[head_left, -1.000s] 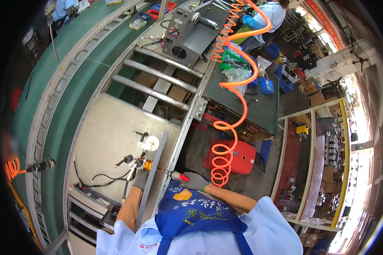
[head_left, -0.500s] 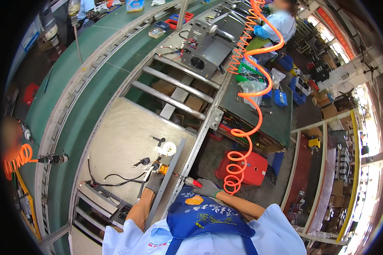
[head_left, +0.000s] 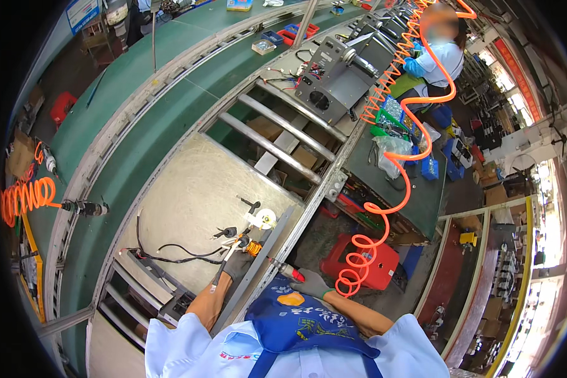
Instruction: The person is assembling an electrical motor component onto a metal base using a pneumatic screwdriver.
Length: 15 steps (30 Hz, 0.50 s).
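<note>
My right hand (head_left: pixel 314 285), in a grey glove, is closed around a red and silver air screwdriver (head_left: pixel 290 271). The driver's thin bit points left at the side of a long grey metal panel (head_left: pixel 266 251) standing on edge. Across the panel is my left hand (head_left: pixel 238 266), also gloved, its fingers partly hidden by parts and the panel. It is closed at the panel's inner side, beside an orange-yellow coil (head_left: pixel 253 248) and a black-and-white cable. A white round part (head_left: pixel 264 218) and black plugs (head_left: pixel 226 233) sit around the coil. Black wires (head_left: pixel 183 254) trail left over the metal plate.
The pale metal plate (head_left: pixel 189 183) joins steel rollers (head_left: pixel 271 148). Beyond stands a grey machine housing (head_left: pixel 331 82). A green conveyor (head_left: pixel 170 113) curves along the left. An orange coiled air hose (head_left: pixel 384 220) hangs at right, near a red case (head_left: pixel 365 261). Another person (head_left: pixel 444 60) works farther off.
The whole view has shifted, so the bench scene sits slightly farther right. Both hands, the driver and the panel keep nearly the same positions relative to each other.
</note>
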Motion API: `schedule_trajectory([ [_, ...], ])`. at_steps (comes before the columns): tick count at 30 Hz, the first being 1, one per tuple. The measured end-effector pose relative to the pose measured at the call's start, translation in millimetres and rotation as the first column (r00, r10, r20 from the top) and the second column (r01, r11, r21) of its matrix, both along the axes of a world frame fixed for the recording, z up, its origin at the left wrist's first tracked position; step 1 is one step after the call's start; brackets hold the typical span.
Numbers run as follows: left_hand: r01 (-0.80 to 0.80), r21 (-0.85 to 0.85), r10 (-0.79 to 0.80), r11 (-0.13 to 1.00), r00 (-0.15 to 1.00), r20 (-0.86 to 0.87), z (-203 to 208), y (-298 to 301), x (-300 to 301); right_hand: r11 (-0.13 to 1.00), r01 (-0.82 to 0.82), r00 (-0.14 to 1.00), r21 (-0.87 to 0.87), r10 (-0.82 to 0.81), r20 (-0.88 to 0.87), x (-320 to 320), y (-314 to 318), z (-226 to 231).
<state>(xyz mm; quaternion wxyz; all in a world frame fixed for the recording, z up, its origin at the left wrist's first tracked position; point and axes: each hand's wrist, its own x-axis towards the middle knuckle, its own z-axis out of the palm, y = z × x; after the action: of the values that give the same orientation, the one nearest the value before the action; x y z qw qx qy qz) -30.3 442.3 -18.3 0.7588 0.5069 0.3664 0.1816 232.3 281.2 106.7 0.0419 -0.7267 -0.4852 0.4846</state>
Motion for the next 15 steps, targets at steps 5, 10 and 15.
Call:
schedule_trajectory([
  [5,0.0,0.004,0.001,1.0,0.988,-0.153,-1.8,-19.3,-17.3,1.0,-0.003,1.0,-0.005,0.003,0.014,-6.9,-1.9,8.8],
  [10,-0.033,0.161,0.041,0.986,0.998,-0.042,71.2,3.0,-6.1,0.999,-0.014,0.995,-0.052,0.019,0.093,-1.4,23.9,44.9],
  [15,-0.121,-0.423,0.354,0.898,0.769,0.532,3.2,-4.6,15.0,0.999,-0.004,0.995,0.039,0.001,0.098,4.8,26.0,24.0],
])
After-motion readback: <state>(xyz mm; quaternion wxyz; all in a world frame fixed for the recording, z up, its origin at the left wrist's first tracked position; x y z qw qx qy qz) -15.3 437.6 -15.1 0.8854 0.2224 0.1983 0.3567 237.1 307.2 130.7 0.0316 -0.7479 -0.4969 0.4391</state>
